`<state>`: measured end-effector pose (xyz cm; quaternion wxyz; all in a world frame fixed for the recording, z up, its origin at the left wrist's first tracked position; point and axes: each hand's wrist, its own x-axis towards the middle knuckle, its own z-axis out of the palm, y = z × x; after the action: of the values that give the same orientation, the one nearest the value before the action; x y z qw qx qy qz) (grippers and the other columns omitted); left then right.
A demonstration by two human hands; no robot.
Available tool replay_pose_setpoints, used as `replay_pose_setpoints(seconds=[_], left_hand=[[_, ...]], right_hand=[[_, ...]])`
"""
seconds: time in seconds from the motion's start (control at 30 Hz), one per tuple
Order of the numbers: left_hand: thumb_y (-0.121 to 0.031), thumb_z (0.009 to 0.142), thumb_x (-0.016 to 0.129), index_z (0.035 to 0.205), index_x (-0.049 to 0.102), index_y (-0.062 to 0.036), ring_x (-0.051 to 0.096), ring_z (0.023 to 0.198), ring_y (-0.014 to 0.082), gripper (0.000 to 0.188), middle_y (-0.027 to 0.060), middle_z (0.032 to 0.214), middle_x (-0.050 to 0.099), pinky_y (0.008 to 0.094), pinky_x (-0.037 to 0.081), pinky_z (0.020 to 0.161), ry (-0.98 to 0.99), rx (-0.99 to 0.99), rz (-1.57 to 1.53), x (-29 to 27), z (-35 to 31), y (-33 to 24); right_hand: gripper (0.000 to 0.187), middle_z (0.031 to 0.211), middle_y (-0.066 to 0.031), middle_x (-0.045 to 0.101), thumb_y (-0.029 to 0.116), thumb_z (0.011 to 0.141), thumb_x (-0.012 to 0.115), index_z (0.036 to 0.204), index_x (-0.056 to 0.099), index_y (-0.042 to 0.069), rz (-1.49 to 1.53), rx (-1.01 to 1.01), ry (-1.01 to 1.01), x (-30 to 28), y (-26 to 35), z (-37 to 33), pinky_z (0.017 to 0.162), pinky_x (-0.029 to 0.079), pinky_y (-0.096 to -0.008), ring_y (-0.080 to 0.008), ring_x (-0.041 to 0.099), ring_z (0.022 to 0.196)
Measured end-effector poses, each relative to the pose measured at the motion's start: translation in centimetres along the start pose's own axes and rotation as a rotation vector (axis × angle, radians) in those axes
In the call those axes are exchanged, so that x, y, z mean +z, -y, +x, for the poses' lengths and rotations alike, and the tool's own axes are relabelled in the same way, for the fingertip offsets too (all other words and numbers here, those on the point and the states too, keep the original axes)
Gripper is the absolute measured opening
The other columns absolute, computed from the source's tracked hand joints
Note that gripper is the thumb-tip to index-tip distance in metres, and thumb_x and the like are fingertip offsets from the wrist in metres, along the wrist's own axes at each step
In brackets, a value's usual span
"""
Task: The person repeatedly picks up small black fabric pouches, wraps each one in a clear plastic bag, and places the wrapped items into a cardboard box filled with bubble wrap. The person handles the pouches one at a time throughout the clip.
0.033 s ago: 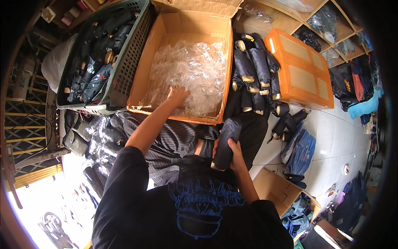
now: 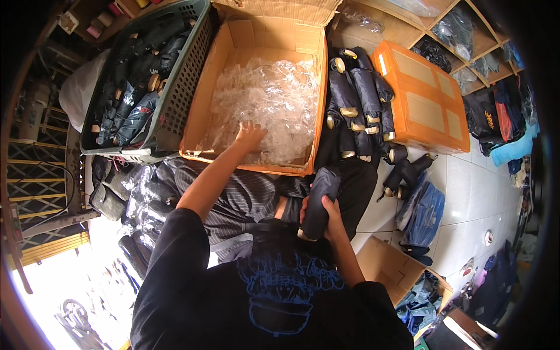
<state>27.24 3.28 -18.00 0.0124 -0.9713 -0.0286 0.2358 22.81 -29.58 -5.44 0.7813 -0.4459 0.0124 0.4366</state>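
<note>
Dark bundle [image 2: 317, 206]: cylindrical, pale at near end.
Right hand [image 2: 332, 217]: clasped around the bundle.
Left hand [image 2: 251, 136]: on clear plastic [image 2: 277, 96], grip indeterminable.

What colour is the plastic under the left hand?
Clear, colourless plastic; the head view shows it best.

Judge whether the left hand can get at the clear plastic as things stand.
Likely yes: the left hand is at the clear plastic, and the box is open on top.

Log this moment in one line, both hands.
left hand: at clear plastic inside open carton | right hand: holding dark wrapped bundle
</note>
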Motion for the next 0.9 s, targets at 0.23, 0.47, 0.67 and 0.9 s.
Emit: replay_pose_setpoints(seconds=[0.23,0.47,0.67,0.9], left_hand=[[-0.047,0.087,0.060,0.122,0.060,-0.0155,0.052,0.124,0.0326,0.047,0.0133,0.124,0.062,0.0587,0.033,0.107,-0.178,-0.017,-0.292,-0.8,-1.1,0.6],[-0.036,0.094,0.049,0.106,0.071,-0.0090,0.068,0.095,0.0341,0.037,0.0135,0.101,0.072,0.0425,0.049,0.092,-0.551,-0.082,-1.145,-2.2,-2.9,3.3],[-0.025,0.105,0.030,0.121,0.055,0.0056,0.070,0.089,0.0274,0.043,0.0210,0.099,0.070,0.0353,0.055,0.081,-0.502,0.099,-1.847,-10.4,-10.8,0.1],[-0.020,0.106,0.035,0.127,0.051,0.0052,0.070,0.089,0.0255,0.036,0.0186,0.100,0.069,0.0339,0.057,0.077,-0.307,0.268,-1.839,-12.4,-19.1,-4.9]], right_hand=[[0.046,0.085,-0.0157,0.062,0.039,0.091,0.060,0.103,0.052,-0.004,0.003,-0.013,0.025,-0.2,0.1,0.0,0.061,0.056,-0.0365,-0.0240,0.065,0.068],[0.055,0.103,-0.0204,0.061,0.041,0.091,0.060,0.119,0.044,-0.003,0.008,-0.064,0.120,0.0,0.5,0.6,0.063,0.056,-0.0386,-0.0260,0.065,0.071],[0.083,0.112,-0.0216,0.060,0.044,0.086,0.065,0.141,0.032,-0.008,-0.025,-0.166,0.258,2.5,3.2,2.4,0.063,0.053,-0.0367,-0.0253,0.065,0.071],[0.099,0.104,-0.0259,0.062,0.052,0.083,0.066,0.147,0.022,-0.009,0.023,-0.102,0.576,4.8,5.8,5.7,0.062,0.052,-0.0365,-0.0266,0.064,0.068]])
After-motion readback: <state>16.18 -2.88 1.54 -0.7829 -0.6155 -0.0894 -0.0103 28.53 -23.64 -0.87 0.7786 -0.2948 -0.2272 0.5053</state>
